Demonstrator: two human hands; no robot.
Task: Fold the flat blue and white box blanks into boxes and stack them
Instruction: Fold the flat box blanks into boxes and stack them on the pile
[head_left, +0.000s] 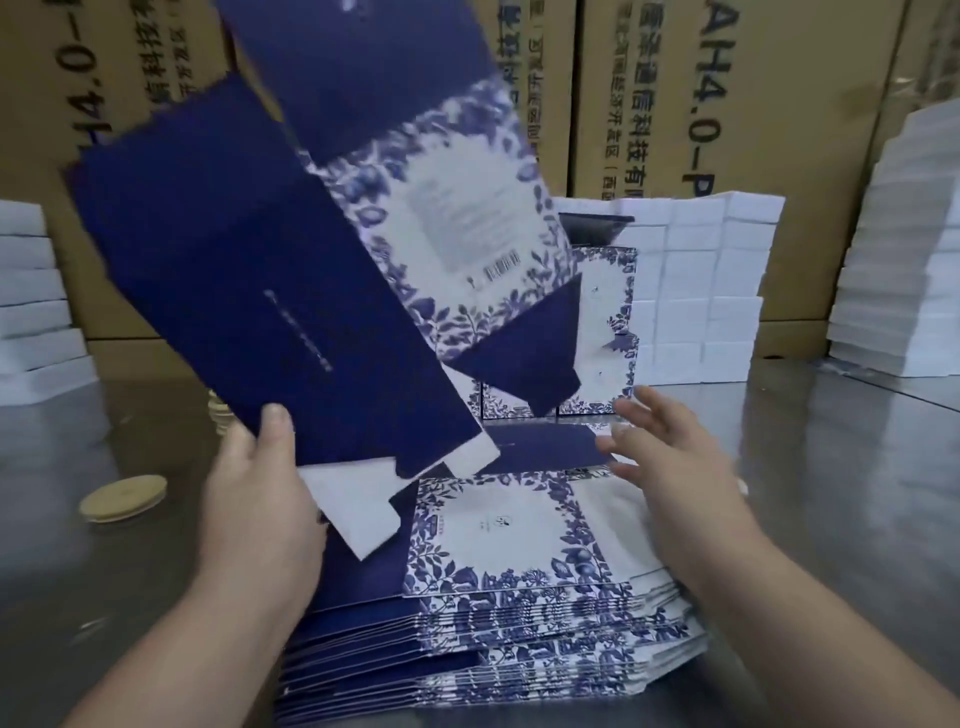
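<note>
My left hand (260, 499) grips the lower edge of a flat blue and white box blank (291, 249), which is lifted and tilted up to the left, above the table. A thick stack of flat blanks (498, 613) lies right in front of me. My right hand (670, 467) hovers over the right side of that stack, fingers spread, holding nothing. Behind the raised blank stand folded blue and white boxes (608, 332), partly hidden by it.
The work surface is a shiny metal table (831, 467). A round tan lid (122, 498) lies at the left. White box stacks stand at the back (711, 291), far left (36, 312) and far right (904, 249). Brown cartons (675, 93) wall the rear.
</note>
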